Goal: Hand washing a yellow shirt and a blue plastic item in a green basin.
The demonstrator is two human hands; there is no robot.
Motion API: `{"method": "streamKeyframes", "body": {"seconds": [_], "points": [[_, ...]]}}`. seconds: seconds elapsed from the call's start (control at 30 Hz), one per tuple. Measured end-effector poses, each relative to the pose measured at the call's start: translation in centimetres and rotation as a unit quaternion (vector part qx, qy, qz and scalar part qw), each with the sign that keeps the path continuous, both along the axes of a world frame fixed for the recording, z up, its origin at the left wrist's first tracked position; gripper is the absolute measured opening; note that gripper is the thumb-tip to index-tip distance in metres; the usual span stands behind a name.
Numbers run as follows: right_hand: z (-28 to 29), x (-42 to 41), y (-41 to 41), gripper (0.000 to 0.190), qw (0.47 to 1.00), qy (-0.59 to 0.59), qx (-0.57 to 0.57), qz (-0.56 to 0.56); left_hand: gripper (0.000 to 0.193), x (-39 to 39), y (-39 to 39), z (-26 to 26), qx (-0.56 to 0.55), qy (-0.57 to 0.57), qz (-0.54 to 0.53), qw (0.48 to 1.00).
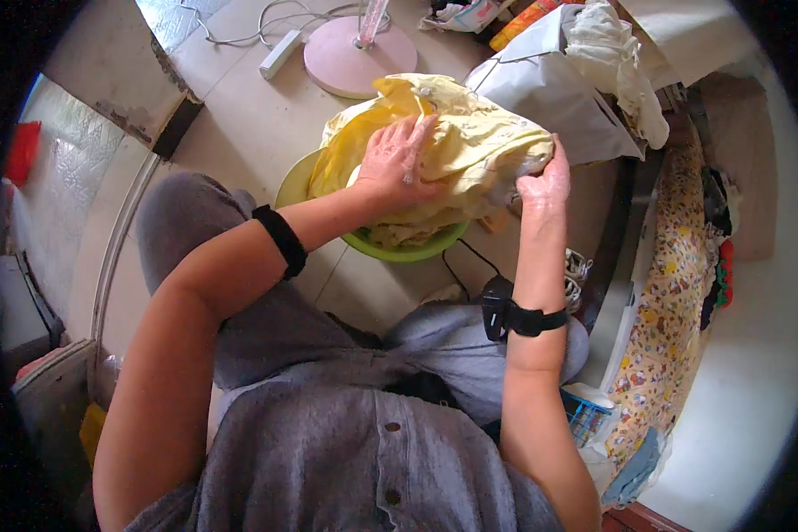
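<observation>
A wet, bunched yellow cloth (485,143) is lifted over a green plastic basin (405,253) on the tiled floor. My left hand (399,159) lies on the cloth with its fingers spread and what looks like suds on the skin; whether it grips any fabric cannot be told. At the cloth's right end, my right hand (548,176) is closed on a fold of it, its fingers partly hidden behind the fabric. More cloth hangs down into the basin, and the cloth hides much of the basin's inside.
Beyond the basin stand a round pink base (359,56) with a pole and a white power strip (280,54) with its cord. At the upper right is a white bag (545,93) with pale cloth on top. A patterned fabric (665,306) runs down the right side.
</observation>
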State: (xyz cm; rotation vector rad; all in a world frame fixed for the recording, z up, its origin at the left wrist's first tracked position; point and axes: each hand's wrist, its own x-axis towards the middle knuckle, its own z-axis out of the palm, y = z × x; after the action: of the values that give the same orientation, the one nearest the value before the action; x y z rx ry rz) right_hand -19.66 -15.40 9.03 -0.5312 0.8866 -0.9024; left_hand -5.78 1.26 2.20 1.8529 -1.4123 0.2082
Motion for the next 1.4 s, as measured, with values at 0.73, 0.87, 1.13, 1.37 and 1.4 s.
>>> {"method": "streamKeyframes", "body": {"seconds": [0.73,0.87,1.13,1.37,1.4], "points": [[-2.9,0.5,3.0,0.05,0.837,0.18,-0.433,0.283,0.026,9.3,-1.8,-3.6,-0.058,0.071,-0.114,0.989],[-8.9,-0.4,2.1,0.042,0.786,0.337,-0.389,0.343,0.026,8.0,-3.3,-1.7,0.013,0.675,-0.012,0.738],[-6.2,0.2,0.6,0.037,0.928,0.181,-0.297,0.133,0.023,9.0,-2.3,-0.7,-0.053,0.693,0.034,0.718],[1.6,2.0,3.4,0.035,0.977,0.048,-0.195,0.075,0.021,10.6,-3.4,-5.3,-0.022,0.511,-0.036,0.859],[1.9,1.7,3.3,0.033,0.979,0.026,-0.183,0.087,0.02,10.4,-4.2,-5.5,-0.039,0.535,-0.046,0.843]]}}
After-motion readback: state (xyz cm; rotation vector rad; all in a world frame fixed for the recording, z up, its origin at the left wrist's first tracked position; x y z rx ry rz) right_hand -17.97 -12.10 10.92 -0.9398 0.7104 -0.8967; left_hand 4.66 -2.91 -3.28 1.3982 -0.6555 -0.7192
